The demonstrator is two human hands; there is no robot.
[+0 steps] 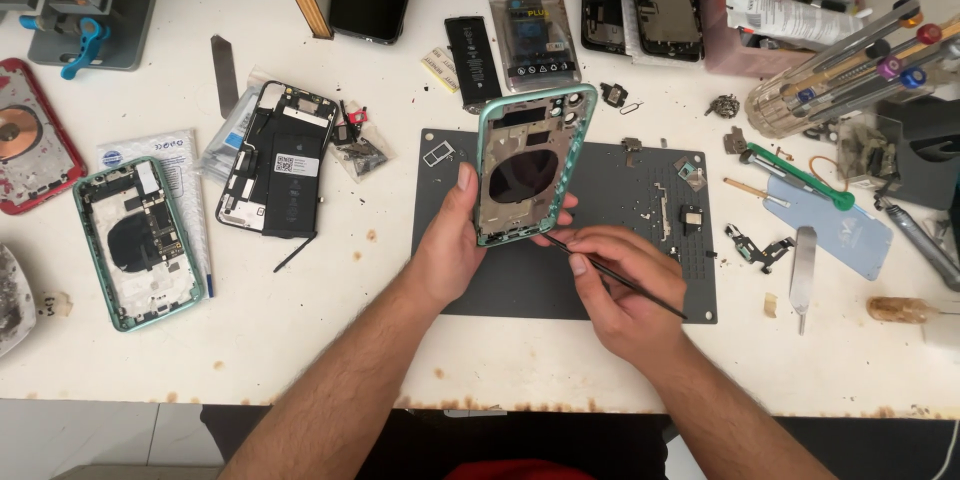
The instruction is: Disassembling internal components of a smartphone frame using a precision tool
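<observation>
The left hand [450,245] is closed around the lower edge of a green phone frame [532,162], thumb on its near side and fingers behind, holding it tilted up over a dark grey work mat [600,280]. The right hand [625,285] pinches a thin black pick [615,278] between thumb and fingers, its tip at the bottom corner of the frame. Small screws and loose parts lie scattered on the mat. To the left on the white table [330,340] lies an opened black phone [277,160], and farther left a second green phone [138,242] with its insides showing. A battery [472,62] lies above the mat. On the right, a jar of screwdrivers [850,70] lies on its side, with a green-handled tool [800,178] nearby.
</observation>
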